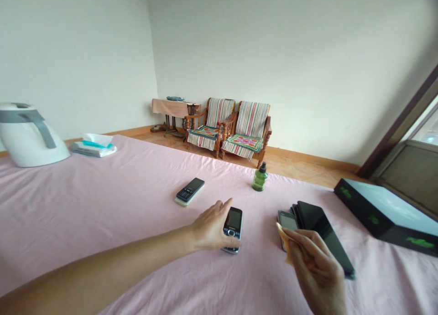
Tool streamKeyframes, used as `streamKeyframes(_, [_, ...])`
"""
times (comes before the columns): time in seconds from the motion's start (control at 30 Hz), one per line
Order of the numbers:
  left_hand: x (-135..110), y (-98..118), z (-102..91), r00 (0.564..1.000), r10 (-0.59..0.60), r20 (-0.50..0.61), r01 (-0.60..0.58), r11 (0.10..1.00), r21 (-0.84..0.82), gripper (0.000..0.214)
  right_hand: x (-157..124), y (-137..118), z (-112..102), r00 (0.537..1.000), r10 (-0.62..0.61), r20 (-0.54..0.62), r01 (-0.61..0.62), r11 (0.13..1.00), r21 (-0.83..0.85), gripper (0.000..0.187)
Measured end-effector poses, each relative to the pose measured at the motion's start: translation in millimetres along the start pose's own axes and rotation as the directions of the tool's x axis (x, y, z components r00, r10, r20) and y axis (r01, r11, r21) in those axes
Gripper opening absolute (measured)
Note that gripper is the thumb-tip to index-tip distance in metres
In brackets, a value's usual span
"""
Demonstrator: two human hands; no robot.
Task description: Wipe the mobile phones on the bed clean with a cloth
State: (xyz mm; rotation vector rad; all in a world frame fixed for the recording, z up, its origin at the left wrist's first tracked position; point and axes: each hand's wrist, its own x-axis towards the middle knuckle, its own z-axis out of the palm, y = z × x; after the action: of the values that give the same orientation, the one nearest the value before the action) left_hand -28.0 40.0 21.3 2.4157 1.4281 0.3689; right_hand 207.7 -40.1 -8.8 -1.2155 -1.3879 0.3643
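Observation:
My left hand spans a dark slider-style mobile phone, its thumb across the keypad end and its fingers along the left edge. The phone's screen faces up. My right hand pinches a small folded orange-tan cloth between thumb and fingers. Just beyond the cloth, partly covered by it, lies a grey-framed phone. Beside that phone rests a black tablet-like device with other dark items under its edge. Another keypad phone lies face up, left of and beyond my left hand.
A green spray bottle stands near the far edge of the pink cloth. At the right is a black box with green lettering. A white kettle and a tissue pack are at the left. Two wooden chairs stand beyond.

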Motion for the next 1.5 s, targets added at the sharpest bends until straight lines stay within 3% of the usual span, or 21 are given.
streamKeyframes(0.13, [6.3, -18.0, -3.5, 0.993, 0.117, 0.014, -0.114, 0.987, -0.109, 0.123, 2.5, -16.1, 14.8, 0.996, -0.03, 0.088, 0.03, 1.0, 0.002, 0.025])
streamKeyframes(0.27, [11.4, -34.5, 0.1, 0.961, 0.251, 0.113, -0.226, 0.954, -0.197, 0.132, 13.5, -22.2, 40.8, 0.959, -0.109, 0.261, 0.149, 0.979, -0.14, 0.023])
streamKeyframes(0.47, [10.6, -39.0, 10.9, 0.953, 0.298, 0.062, -0.275, 0.931, -0.239, 0.138, 43.2, 5.3, 86.0, 0.943, -0.142, 0.3, 0.221, 0.944, -0.246, 0.027])
streamKeyframes(0.6, [9.9, -40.0, 15.3, 0.95, 0.311, 0.015, -0.297, 0.92, -0.256, 0.138, 55.0, 25.0, 104.2, 0.932, -0.141, 0.334, 0.23, 0.943, -0.241, 0.027])
streamKeyframes(0.9, [9.8, -37.7, 15.3, 0.959, 0.283, 0.021, -0.269, 0.931, -0.248, 0.141, 33.9, 20.9, 88.9, 0.857, -0.152, 0.492, 0.271, 0.946, -0.179, 0.031])
streamKeyframes(1.17, [11.6, -43.2, 13.3, 0.953, 0.3, 0.041, -0.277, 0.919, -0.28, 0.139, 0.2, -1.7, 76.0, 0.852, -0.087, 0.517, 0.202, 0.965, -0.17, 0.031])
streamKeyframes(1.3, [11.6, -48.8, 9.9, 0.955, 0.287, 0.073, -0.253, 0.918, -0.307, 0.141, -0.4, -11.0, 67.9, 0.829, -0.087, 0.552, 0.188, 0.974, -0.128, 0.032])
streamKeyframes(1.5, [6.5, -36.3, 17.0, 0.945, 0.326, 0.035, -0.3, 0.902, -0.311, 0.142, 36.2, -6.6, 75.1, 0.941, -0.094, 0.326, 0.166, 0.965, -0.201, 0.027])
